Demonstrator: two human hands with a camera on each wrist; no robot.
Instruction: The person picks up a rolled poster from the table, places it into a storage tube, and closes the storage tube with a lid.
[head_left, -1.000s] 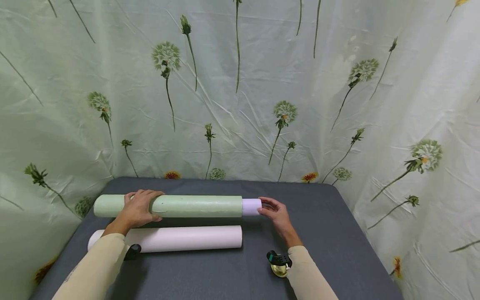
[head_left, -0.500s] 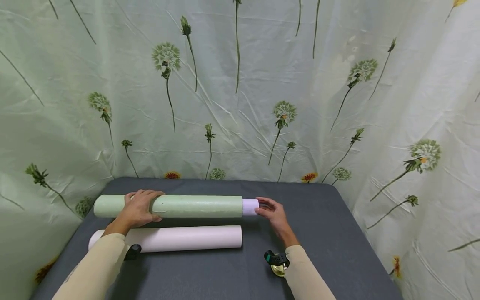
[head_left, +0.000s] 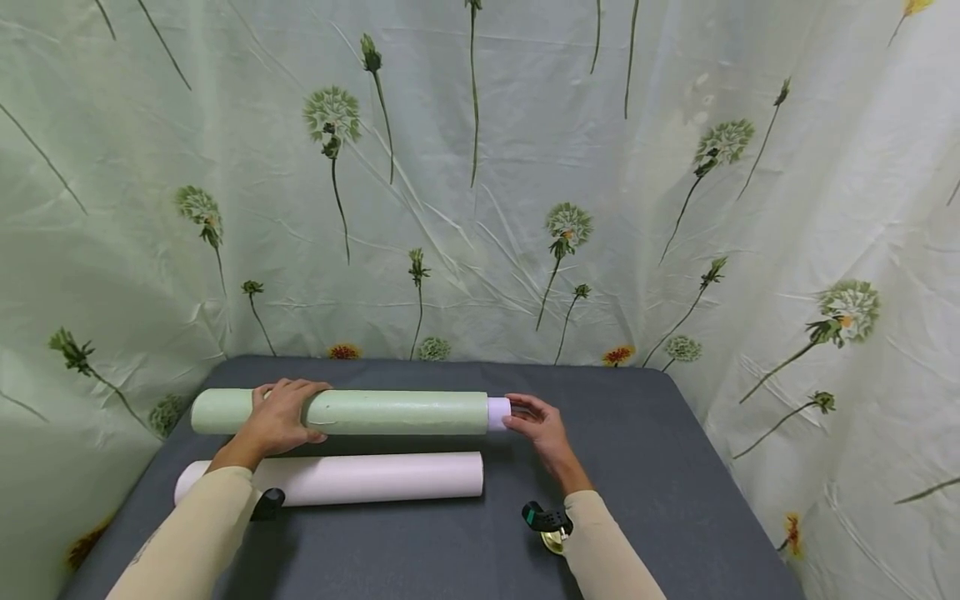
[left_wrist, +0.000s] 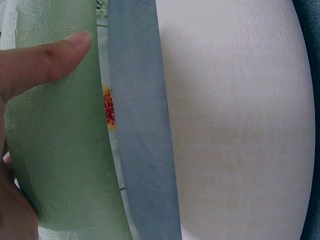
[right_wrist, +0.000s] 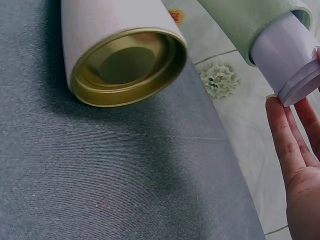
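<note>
In the head view, the green tube (head_left: pixel 405 412) lies across the left and middle of the frame, with the purple tube (head_left: pixel 498 414) poking out of its right end. If the left grip (head_left: pixel 279 417) got too loose, a push from the right could make the green tube slide left, or drop onto the white tube (head_left: pixel 390 477) just below it in the frame. The left grip reaches in from the lower left and holds the green tube from above. The right grip (head_left: pixel 546 429) comes from the lower right and pinches the purple end. In the left wrist view, the thumb (left_wrist: pixel 55 62) lies across the green tube at the upper left; the shiny side might be slippery, so the tube could twist. In the right wrist view, the fingertips (right_wrist: pixel 272 102) touch the purple end at the upper right, near the green edge, so one could get nipped there. If the purple tube tipped crooked, it could get stuck
</note>
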